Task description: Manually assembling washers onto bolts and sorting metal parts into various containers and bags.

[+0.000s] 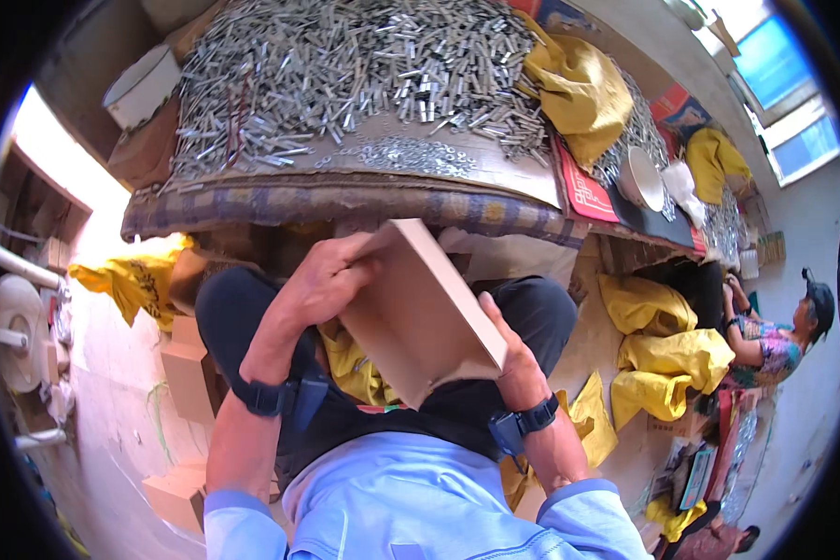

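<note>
An empty brown cardboard box (pixel 420 322) is held above my lap, tilted, its open side facing up toward me. My left hand (pixel 325 280) is at its upper left side, fingers curled over the edge and partly inside. My right hand (pixel 518 362) grips the lower right corner, the thumb lying along the outer wall. Beyond the box stands a table with a plaid cloth edge (pixel 345 203). On it lies a large heap of metal bolt-like pieces (pixel 345 65), with a small pile of washers or nuts (pixel 401 154) nearer to me.
A yellow sack (pixel 583 98) lies on the heap's right side, near a white bowl (pixel 640 179). More cardboard boxes (pixel 189 369) stand on the floor at left. Yellow sacks (pixel 672 364) lie at right, where another person (pixel 765 345) works. A white container (pixel 143 89) sits at the far left.
</note>
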Demonstrator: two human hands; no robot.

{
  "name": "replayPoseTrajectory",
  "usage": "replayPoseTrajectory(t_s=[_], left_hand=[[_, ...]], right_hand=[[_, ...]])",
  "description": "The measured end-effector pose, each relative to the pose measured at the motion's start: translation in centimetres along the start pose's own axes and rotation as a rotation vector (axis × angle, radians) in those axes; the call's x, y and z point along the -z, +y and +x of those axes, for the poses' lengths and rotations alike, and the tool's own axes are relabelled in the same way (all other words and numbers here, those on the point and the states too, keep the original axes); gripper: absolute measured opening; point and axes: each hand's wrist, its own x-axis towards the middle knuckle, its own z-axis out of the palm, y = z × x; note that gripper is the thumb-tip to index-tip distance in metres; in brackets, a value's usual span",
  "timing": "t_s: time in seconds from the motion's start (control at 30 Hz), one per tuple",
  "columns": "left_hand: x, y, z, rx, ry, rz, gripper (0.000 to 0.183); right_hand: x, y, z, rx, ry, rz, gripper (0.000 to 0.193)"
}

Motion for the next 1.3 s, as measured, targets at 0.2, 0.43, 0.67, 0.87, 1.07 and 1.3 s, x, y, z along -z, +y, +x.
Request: replayPoseTrajectory(t_s=[0.2, 0.43, 0.67, 0.87, 1.07, 1.3], left_hand=[[-0.6, -1.8, -1.7, 0.276, 0.447, 0.176, 0.037], [-4.1, -1.1, -2.2, 0.272, 0.574, 0.407, 0.034], [-4.5, -0.3, -2.6, 0.278, 0.597, 0.361, 0.032], [-5.1, 0.2, -2.7, 0.285, 0.628, 0.318, 0.031], [-5.9, -0.6, -3.1, 0.291, 0.644, 0.414, 0.033], [-5.5, -1.0, -3.6, 0.365, 0.631, 0.398, 0.036]], right_hand=[[1.5, -0.9, 1.9, 0.277, -0.079, -0.178, 0.072], [-1.1, 0.0, 2.7, 0.408, 0.353, -1.037, 0.074], [1.1, 0.7, 2.6, 0.563, 0.198, -0.81, 0.058], [0.8, 0.0, 1.7, 0.423, 0.233, -0.668, 0.059], [0.6, 0.3, 2.0, 0.39, 0.213, -0.611, 0.06], [0.3, 0.3, 1.8, 0.444, 0.156, -0.844, 0.083]])
